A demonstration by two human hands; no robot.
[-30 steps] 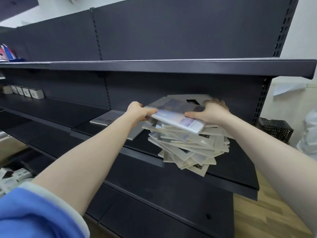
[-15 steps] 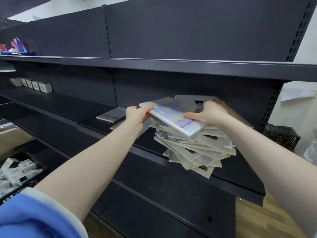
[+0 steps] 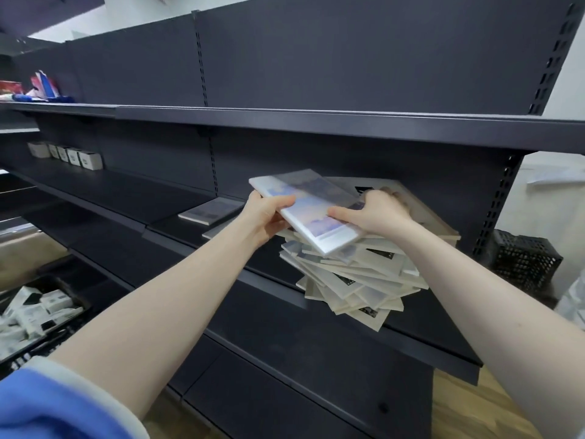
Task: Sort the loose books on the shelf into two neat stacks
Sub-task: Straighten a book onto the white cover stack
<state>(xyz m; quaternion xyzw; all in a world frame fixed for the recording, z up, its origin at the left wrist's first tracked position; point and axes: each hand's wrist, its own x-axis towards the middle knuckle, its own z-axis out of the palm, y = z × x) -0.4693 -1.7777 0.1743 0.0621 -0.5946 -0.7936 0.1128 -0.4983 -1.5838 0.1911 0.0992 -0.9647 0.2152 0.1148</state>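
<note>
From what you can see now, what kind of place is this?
Probably a shop or stockroom being stocked. Long dark metal shelving with slotted uprights runs along the wall, mostly bare; small white boxes stand in a row, and a black crate sits on the floor.

Matt dark metal shelf [image 3: 316, 315]; glossy book cover [image 3: 316, 213] at centre; wood-grain floor [image 3: 474, 407], lower right.

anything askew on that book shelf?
Yes. The pile of cream-covered books is fanned out at mixed angles, its lowest corners overhanging the dark metal shelf front edge. Both hands, left hand and right hand, hold a pale blue-and-white book above it.
</note>
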